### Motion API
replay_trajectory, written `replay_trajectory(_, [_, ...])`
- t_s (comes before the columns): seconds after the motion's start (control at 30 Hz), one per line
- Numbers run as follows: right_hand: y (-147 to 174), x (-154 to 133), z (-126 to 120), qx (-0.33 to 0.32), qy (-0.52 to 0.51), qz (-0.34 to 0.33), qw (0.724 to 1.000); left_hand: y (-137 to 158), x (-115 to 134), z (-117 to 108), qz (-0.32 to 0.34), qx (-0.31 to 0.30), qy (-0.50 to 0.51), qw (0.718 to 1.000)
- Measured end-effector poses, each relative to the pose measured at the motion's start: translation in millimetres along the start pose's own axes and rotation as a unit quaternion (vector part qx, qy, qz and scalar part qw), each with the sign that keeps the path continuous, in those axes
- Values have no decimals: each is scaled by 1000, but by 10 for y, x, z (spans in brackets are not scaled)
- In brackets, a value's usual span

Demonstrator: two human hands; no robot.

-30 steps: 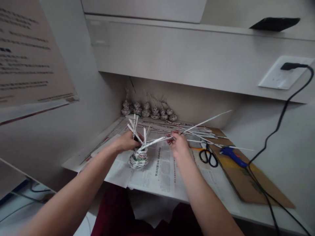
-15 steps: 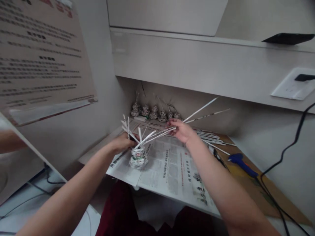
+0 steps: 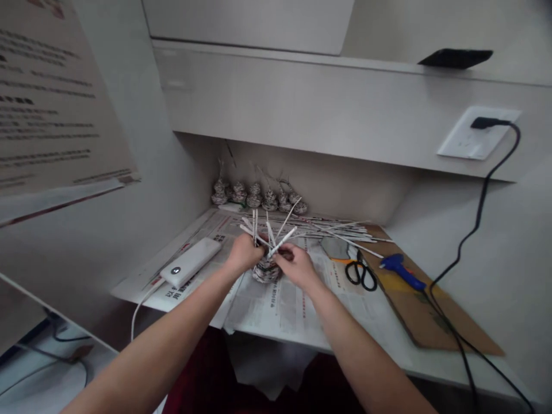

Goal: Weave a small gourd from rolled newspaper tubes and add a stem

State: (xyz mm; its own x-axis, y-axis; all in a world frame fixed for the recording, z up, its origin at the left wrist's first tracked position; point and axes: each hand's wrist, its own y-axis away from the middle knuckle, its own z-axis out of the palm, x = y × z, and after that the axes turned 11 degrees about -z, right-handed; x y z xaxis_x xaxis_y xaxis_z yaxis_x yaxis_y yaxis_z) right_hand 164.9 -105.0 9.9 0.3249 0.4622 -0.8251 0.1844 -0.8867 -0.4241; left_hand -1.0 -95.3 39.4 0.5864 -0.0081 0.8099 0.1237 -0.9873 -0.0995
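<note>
A small woven piece of rolled newspaper (image 3: 265, 273) stands on the newspaper-covered desk in front of me, with several white paper sticks (image 3: 271, 233) poking up and outward from its top. My left hand (image 3: 246, 251) is closed around its upper left side, near the bases of the sticks. At the upper right side my right hand (image 3: 296, 264) pinches a paper strip against the rim, thumb toward me. The fingertips of both hands are partly hidden behind the weave and the sticks.
Several finished woven gourds (image 3: 254, 196) line the back wall. Loose paper sticks (image 3: 345, 229) lie behind my right hand. To the right are black-handled scissors (image 3: 361, 276), a blue glue gun (image 3: 403, 271) on cardboard (image 3: 448, 322), and its cord. A white power bank (image 3: 192, 263) sits left.
My right hand has come down and left from the far end of the long strips to the woven piece's rim. The view has turned right, showing the scissors and power bank.
</note>
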Motion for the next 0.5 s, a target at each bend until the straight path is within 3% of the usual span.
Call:
replay_trajectory(0.23, [-41, -139, 71, 36, 130, -36, 990, 126, 176, 4, 50, 55, -178, 981])
replay_trajectory(0.37, [-111, -113, 37, 16, 140, -32, 989, 124, 195, 1, 63, 34, -172, 983])
replay_trajectory(0.5, [-103, -81, 74, 60, 172, -31, 983, 94, 201, -11, 50, 2, -157, 986])
